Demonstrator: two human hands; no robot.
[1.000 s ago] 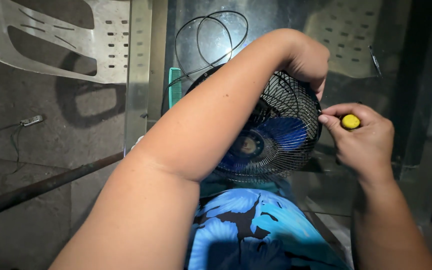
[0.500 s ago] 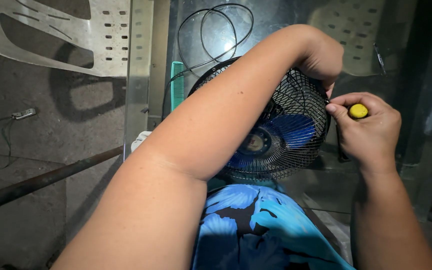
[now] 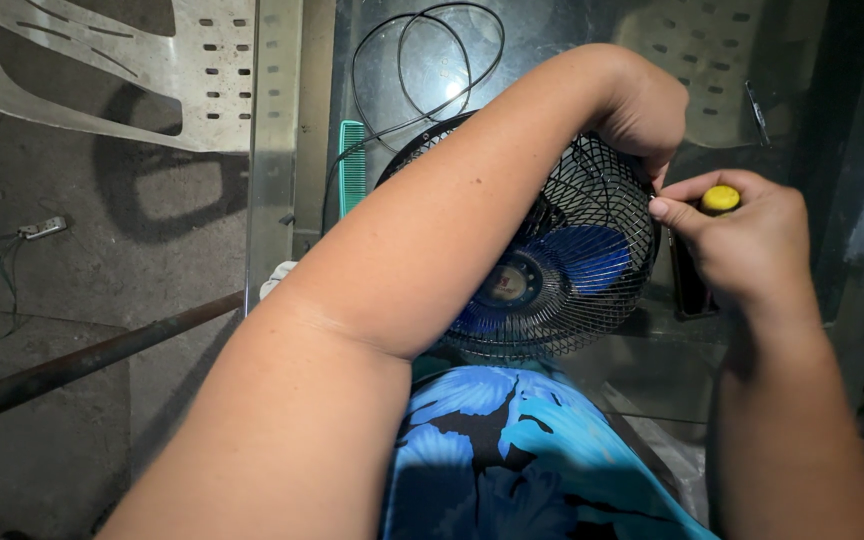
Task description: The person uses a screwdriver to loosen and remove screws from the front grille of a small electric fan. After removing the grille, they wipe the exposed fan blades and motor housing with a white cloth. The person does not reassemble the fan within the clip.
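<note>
The person's left hand (image 3: 637, 105) reaches across the small fan (image 3: 552, 270) and grips the black wire guard at about 1 o'clock on its rim, fingers curled over the edge. The left forearm crosses the guard from 7 o'clock to 1 o'clock and hides much of its left half. The right hand (image 3: 742, 245) is closed around a screwdriver (image 3: 720, 198), whose yellow handle end shows above the fist; the thumb and forefinger pinch toward the guard's rim at about 2 o'clock, just beside the left hand's fingers. The tool's tip is hidden.

The fan sits on a shiny metal tabletop (image 3: 392, 70), tilted so that its face looks up at the camera, with blue blades (image 3: 587, 255) and a round hub behind the wire. Its lower rim meets the person's blue patterned clothing (image 3: 512, 450) at 6 o'clock. A black cord (image 3: 422, 50) loops on the tabletop at 11 o'clock from the fan, and a green comb (image 3: 352, 165) lies at 9 o'clock, just beside the guard. A grey plastic chair (image 3: 152, 70) stands on the floor far to the left, and a dark pipe (image 3: 82, 365) runs at 8 o'clock.
</note>
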